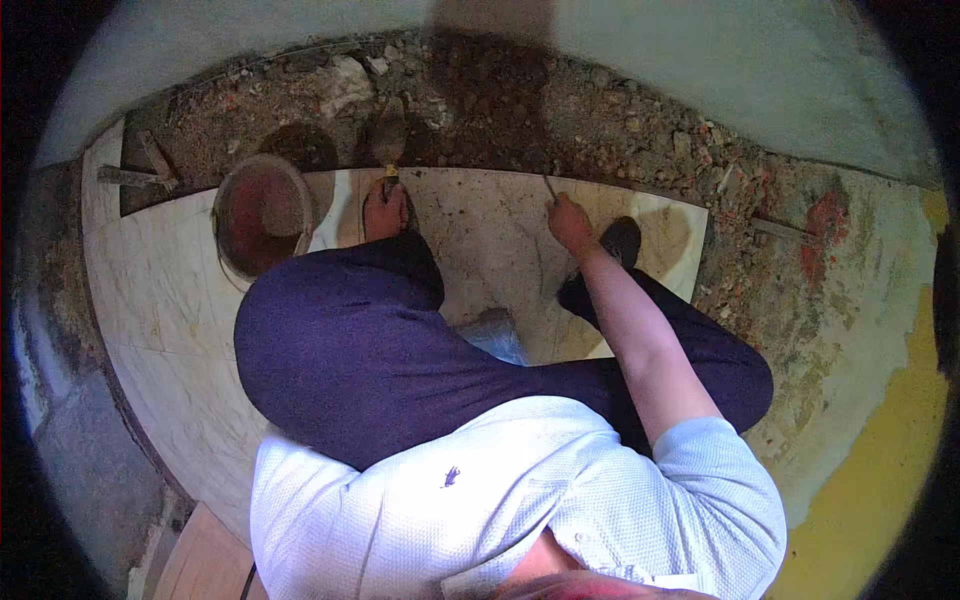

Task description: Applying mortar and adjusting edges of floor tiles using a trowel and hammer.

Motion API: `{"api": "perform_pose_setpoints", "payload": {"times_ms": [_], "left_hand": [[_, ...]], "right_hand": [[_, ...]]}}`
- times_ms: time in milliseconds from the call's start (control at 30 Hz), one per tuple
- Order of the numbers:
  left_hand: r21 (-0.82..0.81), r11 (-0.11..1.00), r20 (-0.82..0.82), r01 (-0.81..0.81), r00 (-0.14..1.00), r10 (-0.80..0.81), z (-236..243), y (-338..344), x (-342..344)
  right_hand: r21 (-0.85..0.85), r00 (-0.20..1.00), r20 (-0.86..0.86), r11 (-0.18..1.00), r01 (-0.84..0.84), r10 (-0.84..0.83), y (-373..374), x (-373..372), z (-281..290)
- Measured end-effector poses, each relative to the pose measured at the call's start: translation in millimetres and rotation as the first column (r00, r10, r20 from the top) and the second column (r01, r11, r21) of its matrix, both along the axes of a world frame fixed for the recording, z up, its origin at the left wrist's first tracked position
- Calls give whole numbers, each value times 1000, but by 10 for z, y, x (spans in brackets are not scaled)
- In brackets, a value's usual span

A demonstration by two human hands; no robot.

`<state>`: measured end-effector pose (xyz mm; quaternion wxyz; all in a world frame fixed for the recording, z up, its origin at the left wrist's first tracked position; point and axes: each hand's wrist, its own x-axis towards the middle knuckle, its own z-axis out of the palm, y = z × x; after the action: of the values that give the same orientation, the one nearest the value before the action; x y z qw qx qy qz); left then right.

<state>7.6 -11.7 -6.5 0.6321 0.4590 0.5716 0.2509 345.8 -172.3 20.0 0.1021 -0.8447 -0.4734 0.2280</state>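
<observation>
My left hand (384, 214) is closed around the handle of a trowel (389, 138), whose blade reaches over the dirt strip (600, 120). Closed too, my right hand (570, 222) grips a thin-handled tool (549, 186). The far end of that tool is dark against the soil, so its kind is unclear. Both hands are at the far edge of the pale tiled floor (470, 240), one near each foot. A round bucket (222, 235) stands just left of my left hand, with something reddish-brown in it.
A grey wall (680, 50) rises beyond the rubble strip. Wood pieces (152, 165) lie at the far left. A flat stick (785, 228) sits at the right beside red-stained rough ground (822, 235). Some clear plastic (497, 338) lies between my legs.
</observation>
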Motion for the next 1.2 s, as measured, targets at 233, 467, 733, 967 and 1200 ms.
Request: {"api": "perform_pose_setpoints", "payload": {"times_ms": [233, 467, 733, 967, 1200], "left_hand": [[279, 959, -91, 53, 995, -28, -99, -62, -68], [-26, 998, -25, -48, 999, 48, 73, -37, -82], [-15, 999, -32, -34, 999, 34, 75, -32, -15], [-73, 997, -98, -23, 995, 16, -158, -8, -92], [0, 998, 39, -67, 997, 67, 165, -63, 15]], "right_hand": [[144, 966, -114, 958, 247, -231, 155, -168, 446], [202, 962, -172, 949, 243, -210, 413, -181, 618], [61, 997, 81, 998, 12, -17, -47, 93, -176], [293, 927, -178, 882, 369, -329, 320, -97, 511], [14, 928, -306, 974, 228, -213, -188, -328, -80]]}}
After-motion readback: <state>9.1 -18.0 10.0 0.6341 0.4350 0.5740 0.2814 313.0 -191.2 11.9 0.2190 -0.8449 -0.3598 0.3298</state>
